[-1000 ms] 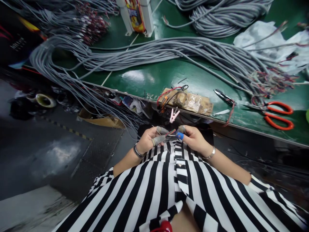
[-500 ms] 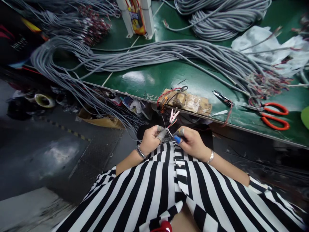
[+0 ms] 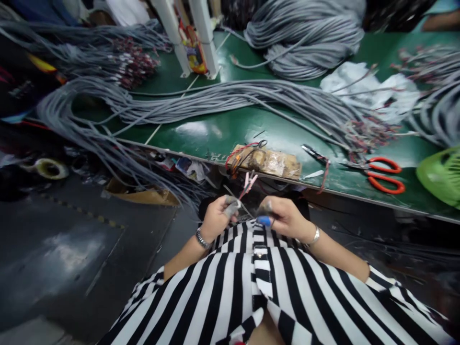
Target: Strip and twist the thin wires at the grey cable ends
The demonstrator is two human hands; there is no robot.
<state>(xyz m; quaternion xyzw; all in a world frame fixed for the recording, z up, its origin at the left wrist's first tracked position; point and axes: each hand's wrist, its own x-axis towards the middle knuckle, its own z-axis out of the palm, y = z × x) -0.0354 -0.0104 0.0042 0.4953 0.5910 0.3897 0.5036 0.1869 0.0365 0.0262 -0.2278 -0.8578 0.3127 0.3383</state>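
Note:
Just beyond the table edge, my left hand (image 3: 218, 215) pinches a thin grey cable end with its covered fingertips. Red and dark wires run from that end up to a pink clip (image 3: 248, 182). Across a small gap, my right hand (image 3: 283, 216) has its fingers pressed together, one wrapped in blue; a thin strand runs toward it, but what it grips is blurred. A worn wooden block (image 3: 276, 163) with wires sits at the table edge above the clip.
Grey cables (image 3: 215, 98) lie across the green table (image 3: 233, 125) and hang over its left edge. Dark-tipped pliers (image 3: 314, 153), orange-handled scissors (image 3: 386, 173) and a green basket (image 3: 440, 175) are at the right. A white stand (image 3: 206, 38) rises behind the cables.
My hands have moved apart, and the right hand's fingers are more blurred. The view has shifted, bringing more of the table's far side and the green basket into sight.

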